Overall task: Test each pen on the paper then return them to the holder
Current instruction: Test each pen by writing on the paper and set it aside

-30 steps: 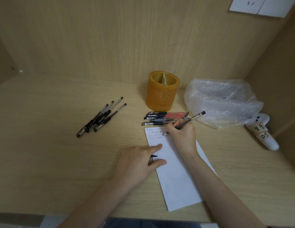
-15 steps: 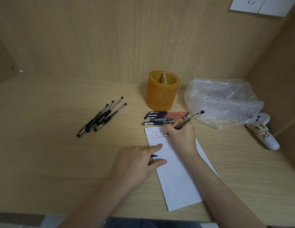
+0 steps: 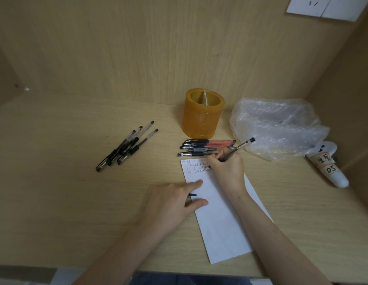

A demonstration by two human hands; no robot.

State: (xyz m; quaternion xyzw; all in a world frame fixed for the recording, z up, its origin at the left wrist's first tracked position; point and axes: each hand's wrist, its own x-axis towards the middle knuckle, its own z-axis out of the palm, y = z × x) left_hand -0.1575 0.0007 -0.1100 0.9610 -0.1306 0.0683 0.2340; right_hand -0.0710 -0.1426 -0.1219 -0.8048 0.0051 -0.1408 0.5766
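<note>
My right hand (image 3: 228, 168) grips a clear-barrelled black pen (image 3: 238, 148), tip on the white paper sheet (image 3: 220, 227). My left hand (image 3: 173, 204) steadies the sheet, pinching a small black cap (image 3: 192, 195). I'm mid-test; next, I judge, comes recapping, then the amber cylindrical holder (image 3: 201, 118) just beyond.

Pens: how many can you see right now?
9: four in the left cluster, four in the stack before the holder, one pen gripped by the right hand. The stack or hand may hide more.

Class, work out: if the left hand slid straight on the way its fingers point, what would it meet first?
Likely the right forearm, just across the paper that the left hand rests on.
</note>
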